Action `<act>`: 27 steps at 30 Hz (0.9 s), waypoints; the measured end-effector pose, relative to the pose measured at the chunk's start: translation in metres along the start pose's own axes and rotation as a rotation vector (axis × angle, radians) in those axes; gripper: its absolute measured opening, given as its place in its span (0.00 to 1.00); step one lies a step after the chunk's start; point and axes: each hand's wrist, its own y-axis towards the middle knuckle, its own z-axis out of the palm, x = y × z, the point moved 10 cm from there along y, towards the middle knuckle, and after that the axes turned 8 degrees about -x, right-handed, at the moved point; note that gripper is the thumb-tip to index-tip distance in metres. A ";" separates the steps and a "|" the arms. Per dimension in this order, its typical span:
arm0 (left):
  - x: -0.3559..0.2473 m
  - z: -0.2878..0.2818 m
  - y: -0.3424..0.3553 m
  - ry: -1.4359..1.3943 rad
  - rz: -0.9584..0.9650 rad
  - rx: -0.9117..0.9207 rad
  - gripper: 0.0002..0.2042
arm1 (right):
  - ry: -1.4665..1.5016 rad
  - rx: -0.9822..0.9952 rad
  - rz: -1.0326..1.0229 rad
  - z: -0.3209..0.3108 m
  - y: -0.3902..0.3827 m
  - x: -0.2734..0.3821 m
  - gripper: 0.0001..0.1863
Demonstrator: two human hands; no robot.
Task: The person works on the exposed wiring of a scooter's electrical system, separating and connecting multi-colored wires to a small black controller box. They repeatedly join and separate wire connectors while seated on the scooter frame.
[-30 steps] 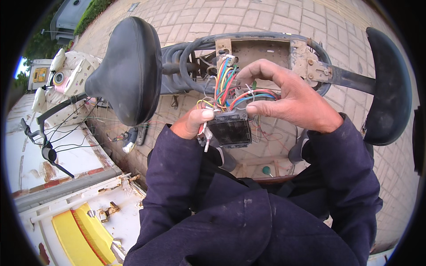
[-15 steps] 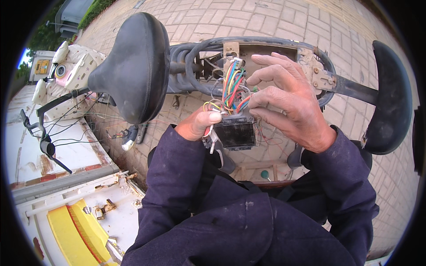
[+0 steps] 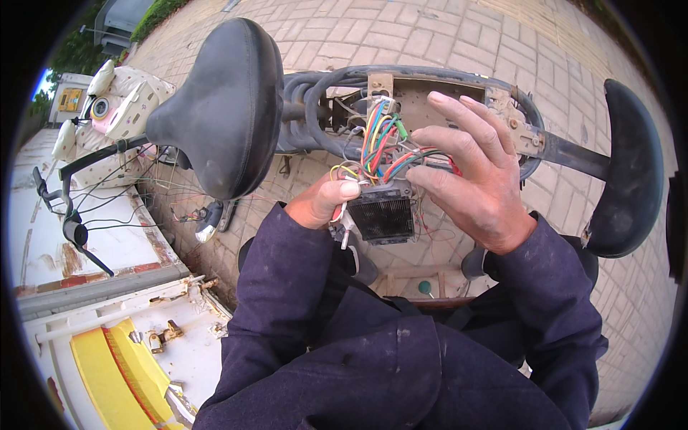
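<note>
A small black ribbed controller box hangs from a bundle of coloured wires that comes out of the open frame compartment of a small two-wheeler. My left hand grips the box's left side, thumb pressed against its top corner. Over the wires just above the box is my right hand, fingers spread and fingertips touching the bundle. Both forearms are in dark blue sleeves.
A black saddle stands up at the left of the compartment, and a black rear seat pad at the right. White body panels with loose cables and a yellow part lie at the left. Brick paving lies beneath.
My right hand has opened from a curled grip on the wires to spread fingers resting over them. The box stays in my left hand, and the view has shifted slightly.
</note>
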 end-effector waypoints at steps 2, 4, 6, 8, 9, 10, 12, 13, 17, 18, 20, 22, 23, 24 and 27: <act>0.002 0.000 0.002 0.014 -0.012 0.027 0.40 | 0.027 0.045 0.087 0.005 0.000 -0.010 0.10; 0.003 0.000 0.001 0.008 -0.023 0.020 0.40 | 0.064 0.083 0.173 0.009 -0.003 -0.016 0.10; 0.002 0.002 -0.001 0.005 -0.026 -0.003 0.40 | 0.123 0.172 0.251 0.018 -0.008 -0.021 0.09; -0.001 0.008 -0.002 -0.001 -0.021 -0.014 0.39 | 0.191 0.215 0.329 0.023 -0.013 -0.025 0.09; -0.001 0.010 -0.003 0.007 -0.040 -0.024 0.39 | 0.242 0.232 0.382 0.027 -0.016 -0.029 0.09; -0.002 0.012 -0.004 0.001 -0.053 -0.027 0.38 | 0.290 0.240 0.418 0.030 -0.018 -0.032 0.09; -0.004 0.016 -0.004 0.003 -0.066 -0.038 0.37 | 0.330 0.257 0.454 0.034 -0.020 -0.035 0.09; -0.005 0.016 -0.004 0.010 -0.067 -0.045 0.37 | 0.323 0.267 0.453 0.034 -0.020 -0.035 0.09; -0.008 0.015 -0.005 0.049 -0.037 -0.069 0.36 | 0.284 0.261 0.448 0.034 -0.019 -0.034 0.09; -0.006 0.013 -0.004 0.095 -0.046 -0.074 0.36 | 0.283 0.256 0.449 0.034 -0.019 -0.033 0.08; -0.005 0.011 -0.003 0.163 -0.054 -0.069 0.36 | 0.282 0.246 0.453 0.034 -0.018 -0.032 0.07; -0.004 0.010 -0.003 0.195 -0.057 -0.065 0.35 | 0.280 0.246 0.443 0.035 -0.017 -0.032 0.06; -0.004 0.011 -0.004 0.194 -0.057 -0.069 0.35 | 0.274 0.243 0.436 0.035 -0.016 -0.032 0.05; -0.004 0.011 -0.004 0.194 -0.057 -0.072 0.35 | 0.271 0.247 0.435 0.036 -0.016 -0.032 0.05; -0.006 0.014 -0.005 0.133 -0.050 -0.088 0.34 | 0.242 0.246 0.413 0.036 -0.015 -0.032 0.06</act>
